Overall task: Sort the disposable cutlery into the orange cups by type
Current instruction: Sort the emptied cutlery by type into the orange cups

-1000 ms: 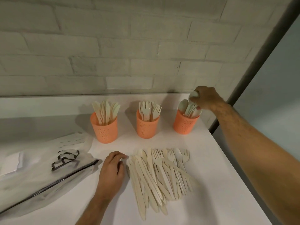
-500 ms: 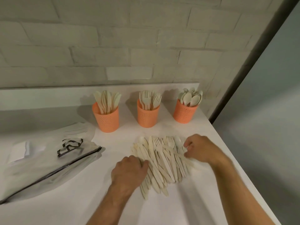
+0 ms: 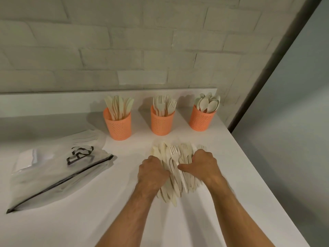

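The left hand (image 3: 152, 172) rests on the left edge of the cutlery pile (image 3: 175, 168), its fingers curled down against the pieces; whether its grip has closed round any one piece cannot be told. The right hand (image 3: 201, 165) lies on the right side of the pile, fingers bent over the pieces and thumb stretched left across a fork (image 3: 175, 155); whether that grip is grasping or only pressing cannot be told either. Both hands are slightly blurred.

The pile lies on a white surface (image 3: 222, 202). Beyond the pile stand three orange cups in a row: the left cup (image 3: 118, 126) with knives, the middle cup (image 3: 162, 122) with forks, directly behind the pile, and the right cup (image 3: 201, 120) with spoons. Well left of the pile lies a clear zip bag (image 3: 53, 168) with a dark strip. A white brick wall (image 3: 124, 50) rises behind the cups.

The hands cover the middle of the pile, so the pieces beneath them are hidden.
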### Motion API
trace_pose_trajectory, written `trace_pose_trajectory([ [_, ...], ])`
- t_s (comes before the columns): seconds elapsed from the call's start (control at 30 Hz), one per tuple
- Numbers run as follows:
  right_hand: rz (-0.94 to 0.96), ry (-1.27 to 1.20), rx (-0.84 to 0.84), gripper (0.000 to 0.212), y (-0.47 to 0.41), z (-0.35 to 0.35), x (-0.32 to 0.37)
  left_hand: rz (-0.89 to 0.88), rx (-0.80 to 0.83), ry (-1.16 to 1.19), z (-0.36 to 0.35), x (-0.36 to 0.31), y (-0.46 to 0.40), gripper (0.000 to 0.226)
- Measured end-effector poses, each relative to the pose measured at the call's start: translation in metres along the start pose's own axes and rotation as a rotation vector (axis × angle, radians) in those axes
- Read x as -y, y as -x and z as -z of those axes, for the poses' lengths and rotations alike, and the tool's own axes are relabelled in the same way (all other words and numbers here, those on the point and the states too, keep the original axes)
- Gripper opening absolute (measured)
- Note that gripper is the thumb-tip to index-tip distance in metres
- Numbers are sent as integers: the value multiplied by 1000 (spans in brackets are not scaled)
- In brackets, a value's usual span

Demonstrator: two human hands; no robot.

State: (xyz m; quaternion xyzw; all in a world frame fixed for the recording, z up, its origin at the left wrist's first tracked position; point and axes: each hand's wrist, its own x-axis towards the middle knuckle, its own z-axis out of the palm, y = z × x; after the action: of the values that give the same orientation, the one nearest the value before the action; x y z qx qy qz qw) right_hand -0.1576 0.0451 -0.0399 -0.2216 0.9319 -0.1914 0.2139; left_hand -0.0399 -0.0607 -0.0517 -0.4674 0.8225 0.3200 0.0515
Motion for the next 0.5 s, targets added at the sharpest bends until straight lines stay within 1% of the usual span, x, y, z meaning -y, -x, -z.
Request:
trace_pose_trajectory([
  [0.07,-13,-32,-6,41,2,-1,3,12,8,31,7,2,-1,37],
  [0.1,-20,-47,-4,39,3,-2,4,23,15,52,9,3,-1,37],
  [0.2,-18,-41,-20,32,6,-5,10,47,23,85,12,2,-2,51],
  [0.27,-18,3,-20,37,9,-8,14,39,15,75,9,0,-3,51],
  [0.4,-28,35,-38,42,9,-10,16,-2,25,-18,11,-2,-3,35],
  [0.5,-37,14,-32,49,11,-10,16,1,30,4,15,-1,-5,13],
])
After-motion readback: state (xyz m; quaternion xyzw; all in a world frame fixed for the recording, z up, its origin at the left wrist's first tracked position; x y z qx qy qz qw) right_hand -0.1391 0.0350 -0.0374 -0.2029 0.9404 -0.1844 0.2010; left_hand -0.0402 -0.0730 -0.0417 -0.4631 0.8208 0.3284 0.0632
